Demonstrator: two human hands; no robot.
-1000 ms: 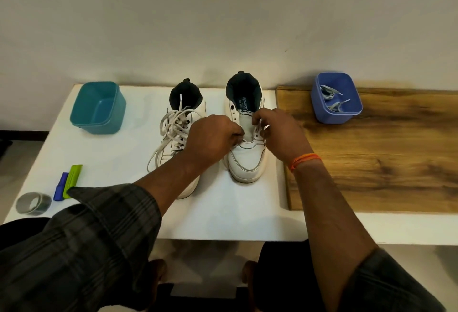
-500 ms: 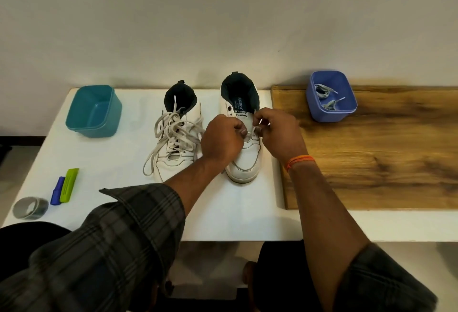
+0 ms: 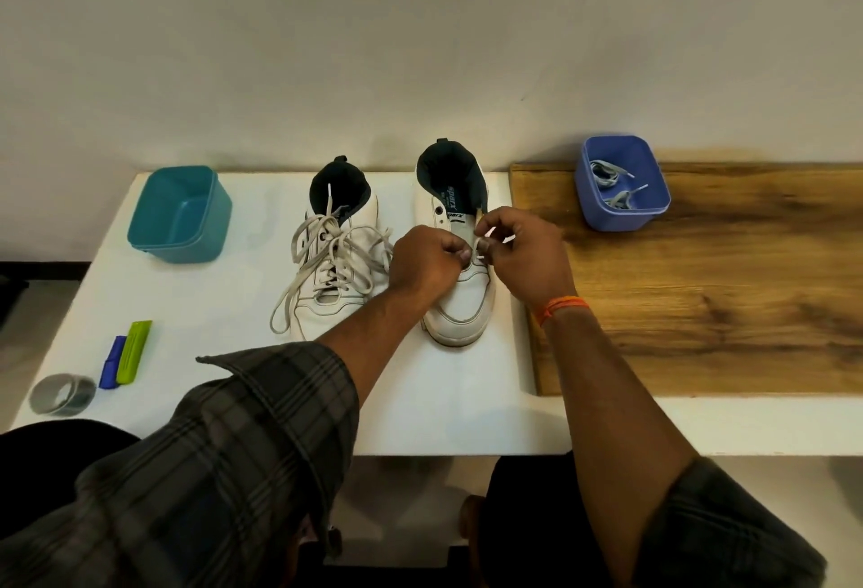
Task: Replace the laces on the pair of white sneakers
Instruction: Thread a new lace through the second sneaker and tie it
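Sneakers stand side by side on the white counter [image 3: 224, 307], long axes running front to back, toes toward the person and dark-lined openings toward the wall. The left sneaker [image 3: 334, 270] carries a loose pale lace [image 3: 299, 279] spilling over its sides onto the counter. The right sneaker [image 3: 460, 270] sits just beside the wooden board [image 3: 700, 288]. Over its eyelets the left hand [image 3: 427, 263] is curled tight, fingertips pinched at the shoe's middle; whether it has lace in them cannot be told. The right hand [image 3: 525, 251] pinches a short white lace end [image 3: 485, 232] between thumb and fingers. A blue tub [image 3: 623, 214] holding grey laces [image 3: 611, 185] rests on the board. A teal tub [image 3: 180, 216], green and blue clips [image 3: 126, 354] and a tape roll [image 3: 63, 393] sit well to the left.
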